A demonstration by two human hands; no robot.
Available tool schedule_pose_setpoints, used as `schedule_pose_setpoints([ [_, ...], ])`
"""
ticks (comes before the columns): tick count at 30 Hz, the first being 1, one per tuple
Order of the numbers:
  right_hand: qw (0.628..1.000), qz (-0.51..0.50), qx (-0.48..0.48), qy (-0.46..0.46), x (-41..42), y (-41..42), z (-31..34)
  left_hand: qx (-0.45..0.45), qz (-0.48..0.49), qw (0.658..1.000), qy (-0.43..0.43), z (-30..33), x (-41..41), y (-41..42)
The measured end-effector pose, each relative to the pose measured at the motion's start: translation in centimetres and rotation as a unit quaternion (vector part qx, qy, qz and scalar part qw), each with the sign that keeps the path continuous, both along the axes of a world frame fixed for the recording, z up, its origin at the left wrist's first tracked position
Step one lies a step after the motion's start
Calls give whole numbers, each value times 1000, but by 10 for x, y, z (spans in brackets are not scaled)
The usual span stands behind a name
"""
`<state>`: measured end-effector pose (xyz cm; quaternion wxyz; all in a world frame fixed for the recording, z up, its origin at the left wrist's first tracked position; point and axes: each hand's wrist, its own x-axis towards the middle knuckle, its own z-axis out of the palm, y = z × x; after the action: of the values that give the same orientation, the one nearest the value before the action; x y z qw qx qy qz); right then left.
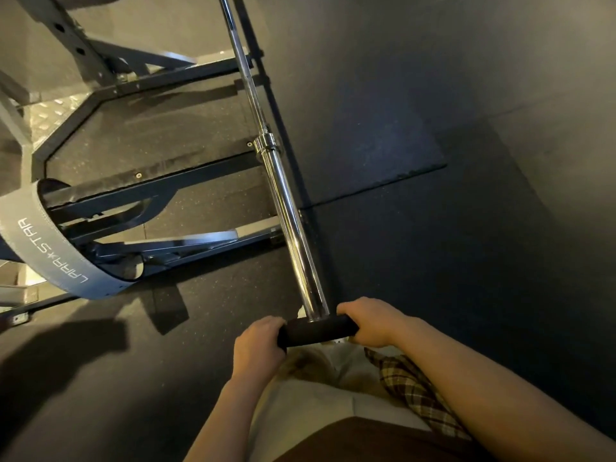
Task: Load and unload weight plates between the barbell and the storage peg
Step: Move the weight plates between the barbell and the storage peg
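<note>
Black plate (pixel 316 331) at barbell (pixel 293 225) sleeve's end; both hands' fingers (pixel 350 310) curled round its rim.

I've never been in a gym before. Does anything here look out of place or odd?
Only the grey lifting belt, draped loosely over the rack frame. Both hands grip a black plate at the barbell sleeve's end.

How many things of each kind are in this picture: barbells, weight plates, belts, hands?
Barbell: 1
Weight plate (black, on the sleeve's end, gripped by both hands): 1
Lifting belt (grey): 1
Hands: 2, left hand and right hand
Total: 5
</note>
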<state>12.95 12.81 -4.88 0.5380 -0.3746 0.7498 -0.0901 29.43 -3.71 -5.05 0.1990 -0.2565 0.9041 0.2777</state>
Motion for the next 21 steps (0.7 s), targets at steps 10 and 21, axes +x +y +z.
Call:
schedule_pose_setpoints([
  [10,1000,9,20,-9,-10,-10,1,-3,-3,1000,-21,1,-16,-11],
  [21,993,99,33,47,-46,-60,14,24,27,999,-35,-4,-35,-37],
])
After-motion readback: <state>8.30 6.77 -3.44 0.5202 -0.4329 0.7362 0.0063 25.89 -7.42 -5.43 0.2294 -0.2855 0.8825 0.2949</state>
